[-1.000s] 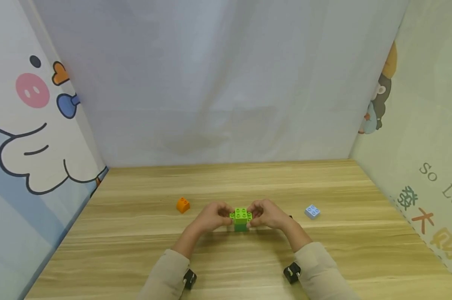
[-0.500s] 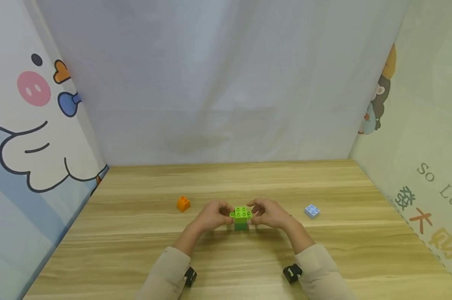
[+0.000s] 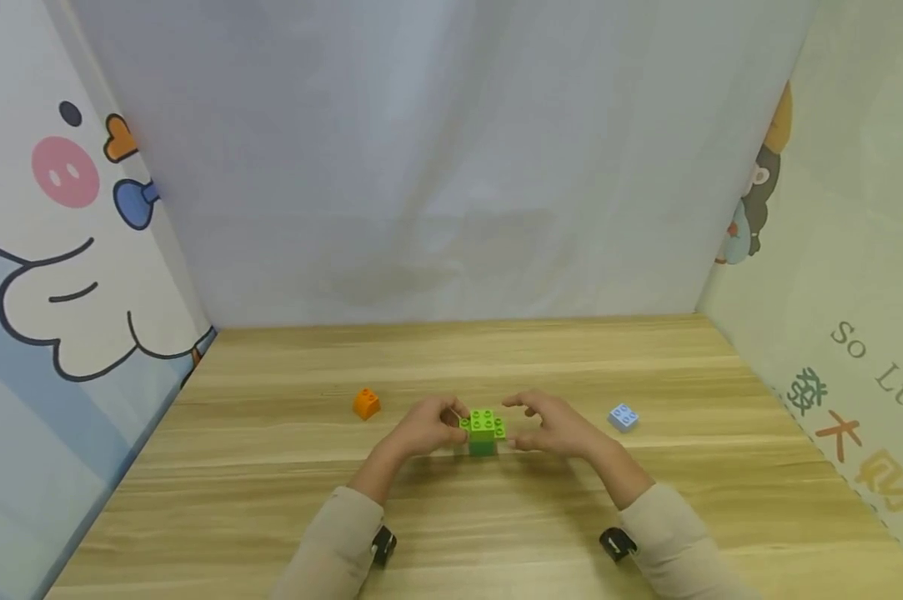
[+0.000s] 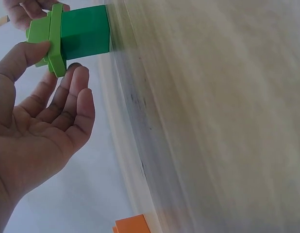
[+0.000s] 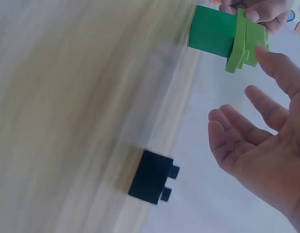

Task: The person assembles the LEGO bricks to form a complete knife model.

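Observation:
A small stack of toy building bricks (image 3: pixel 482 426) stands on the table: a dark green block (image 4: pixel 85 32) at the bottom, a wider light green plate (image 5: pixel 240 41) across it and a light green brick on top. My left hand (image 3: pixel 428 428) pinches the stack's light green part from the left, its thumb (image 4: pixel 21 57) against the near side and the other fingers beyond. To the right, my right hand (image 3: pixel 552 425) is spread and apart from the stack, with nothing between its thumb and fingers.
An orange sloped brick (image 3: pixel 367 404) lies left of the left hand. Right of the right hand sits a light blue brick (image 3: pixel 624 417). A black brick (image 5: pixel 151 177) shows in the right wrist view. A pale curtain (image 3: pixel 451 208) hangs behind the table.
My right hand has let go of the stack and moved away to the right, its fingers spreading. The left hand has stayed at the stack, which stands in the same place.

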Motion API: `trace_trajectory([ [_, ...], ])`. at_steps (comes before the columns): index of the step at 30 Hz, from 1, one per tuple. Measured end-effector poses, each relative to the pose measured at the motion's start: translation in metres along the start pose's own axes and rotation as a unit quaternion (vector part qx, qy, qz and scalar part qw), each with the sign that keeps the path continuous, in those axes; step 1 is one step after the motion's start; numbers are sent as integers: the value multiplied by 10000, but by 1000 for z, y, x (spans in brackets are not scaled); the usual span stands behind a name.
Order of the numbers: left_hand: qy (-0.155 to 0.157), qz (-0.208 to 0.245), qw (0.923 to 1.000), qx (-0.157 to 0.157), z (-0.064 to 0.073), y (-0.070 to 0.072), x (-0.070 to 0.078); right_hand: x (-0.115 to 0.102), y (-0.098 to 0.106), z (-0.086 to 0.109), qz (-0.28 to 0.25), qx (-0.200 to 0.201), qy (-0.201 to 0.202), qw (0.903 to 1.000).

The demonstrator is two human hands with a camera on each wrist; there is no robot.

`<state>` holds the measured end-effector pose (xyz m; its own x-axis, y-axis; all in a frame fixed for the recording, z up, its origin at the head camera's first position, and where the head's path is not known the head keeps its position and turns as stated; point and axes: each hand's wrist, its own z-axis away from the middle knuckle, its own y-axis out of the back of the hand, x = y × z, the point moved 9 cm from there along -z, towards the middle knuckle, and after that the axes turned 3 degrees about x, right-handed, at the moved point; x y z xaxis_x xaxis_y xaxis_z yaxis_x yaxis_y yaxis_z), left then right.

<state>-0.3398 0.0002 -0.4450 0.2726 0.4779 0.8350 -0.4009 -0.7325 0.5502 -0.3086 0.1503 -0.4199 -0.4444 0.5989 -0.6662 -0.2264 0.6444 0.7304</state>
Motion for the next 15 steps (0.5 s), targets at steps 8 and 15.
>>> trace_trajectory([
  [8, -17, 111, 9999, -44, 0, 1, 2, 6, 12, 12, -14, 50, 5, 10000],
  [15, -11, 217, 9998, -23, -1, 2, -2, 23, 21, 23, 174, 273, -88, 9994],
])
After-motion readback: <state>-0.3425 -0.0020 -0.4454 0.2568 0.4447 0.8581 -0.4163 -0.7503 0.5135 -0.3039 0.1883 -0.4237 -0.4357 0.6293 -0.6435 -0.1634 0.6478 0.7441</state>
